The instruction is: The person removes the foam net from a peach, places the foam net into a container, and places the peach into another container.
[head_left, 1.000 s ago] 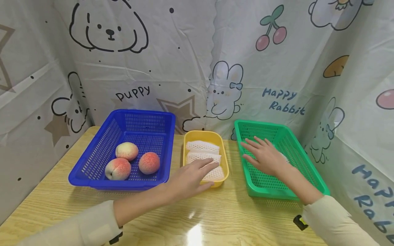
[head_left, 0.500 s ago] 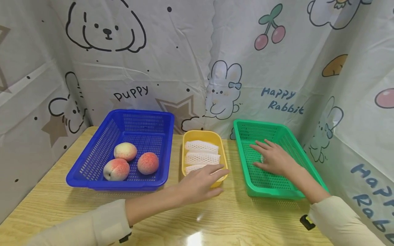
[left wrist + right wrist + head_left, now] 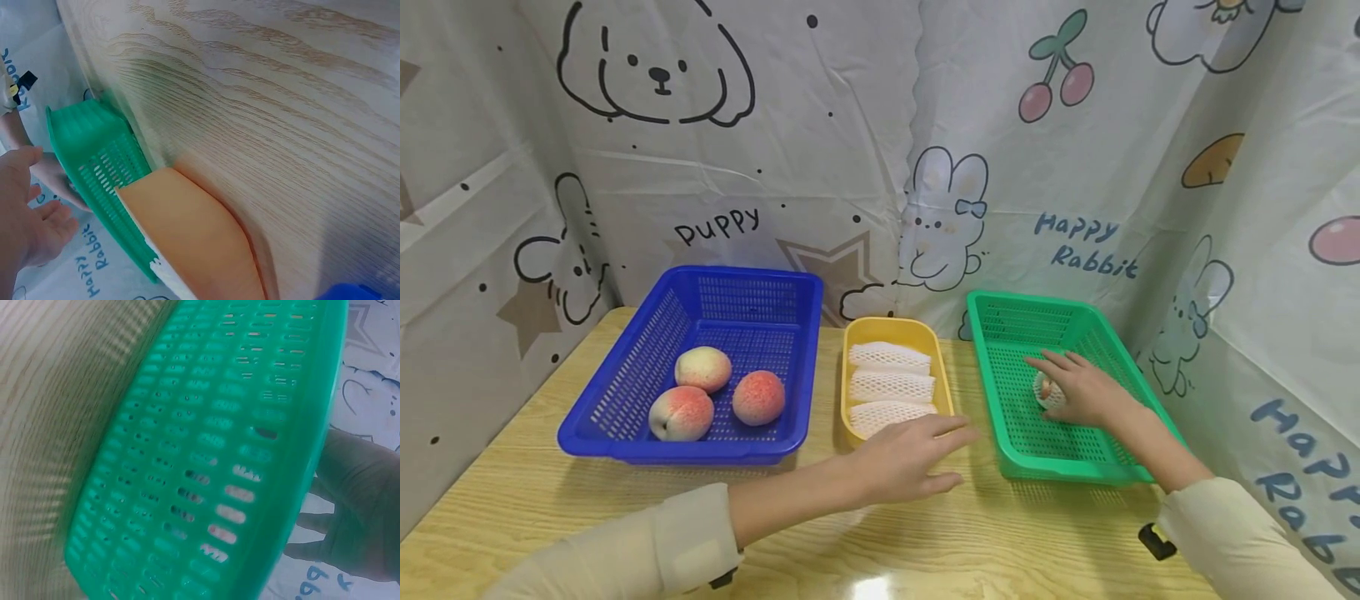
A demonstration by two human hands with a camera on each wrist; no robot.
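Observation:
In the head view my right hand is over the green basket, fingers loosely spread. Beside its fingertips lies a peach in a white foam net, partly covered by the hand; the peach shows only in patches through the basket slots in the right wrist view. My left hand hovers at the front of the yellow container, its fingers extended and holding nothing. Several white foam nets lie flat in that container, and the left hand hides its front right corner.
A blue basket with three peaches stands at the left. All the containers rest on a wooden table. A printed curtain closes off the back and sides.
My right hand has shifted right within the green basket, uncovering the netted peach beside its fingertips. My left hand has drawn right and toward me, off the foam nets.

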